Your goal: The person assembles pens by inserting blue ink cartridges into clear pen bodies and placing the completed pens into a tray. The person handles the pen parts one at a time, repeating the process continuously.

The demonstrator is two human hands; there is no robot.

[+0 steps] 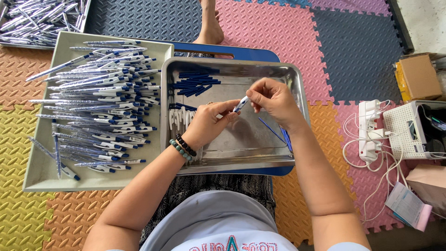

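Note:
Both hands meet over a shiny metal tray [297, 88] on my lap. My left hand [209, 123], with bead bracelets on the wrist, and my right hand [274, 98] pinch the two ends of a small white and blue pen part [241, 103] between their fingertips. Inside the tray lie dark blue pen pieces [193, 83] at the back left, white pen pieces [179, 118] at the left, and thin blue refills [278, 134] at the right.
A flat grey tray [39, 179] to the left holds several finished blue and white pens [104, 107]. Another tray of pens [37, 18] sits at the far left corner. A power strip [369, 130], cables, a white device and cardboard boxes stand on the right. A foot [210, 28] rests on the foam mats.

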